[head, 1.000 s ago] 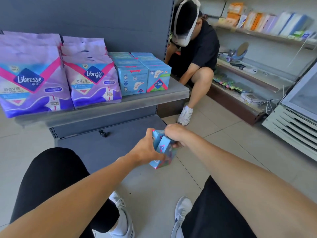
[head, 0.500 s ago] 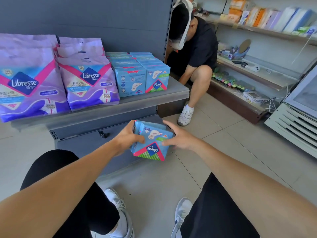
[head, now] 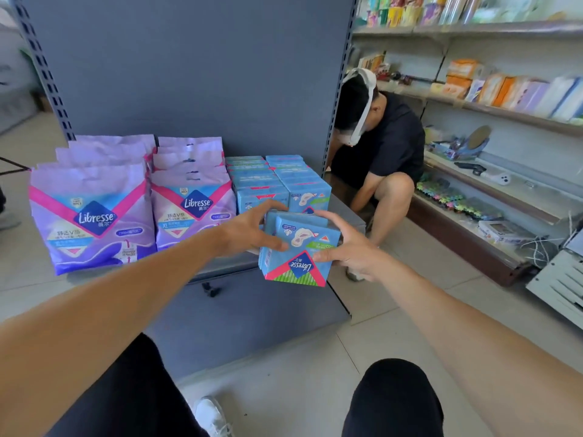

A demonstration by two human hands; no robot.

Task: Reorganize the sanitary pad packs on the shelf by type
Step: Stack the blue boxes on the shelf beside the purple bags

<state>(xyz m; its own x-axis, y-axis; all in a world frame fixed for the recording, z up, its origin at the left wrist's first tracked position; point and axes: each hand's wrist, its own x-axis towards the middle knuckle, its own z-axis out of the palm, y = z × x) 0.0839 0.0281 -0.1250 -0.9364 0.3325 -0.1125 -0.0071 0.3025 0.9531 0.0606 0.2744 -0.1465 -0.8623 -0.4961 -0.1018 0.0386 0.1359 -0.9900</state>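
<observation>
Both hands hold the grip on a small stack of flat blue packs (head: 299,247), the left hand (head: 249,231) curled round its left edge, the right hand (head: 344,247) pinching its right edge; the glossy film wrappers sit tilted, logo upside down, just in front of the shelf (head: 350,212) edge. Behind stands a grey metal back panel (head: 189,74). On the shelf, soft, pillowy purple packs (head: 91,216) stand in two rows at left; beside them, boxy blue packs (head: 277,181) are lined in two neat rows.
</observation>
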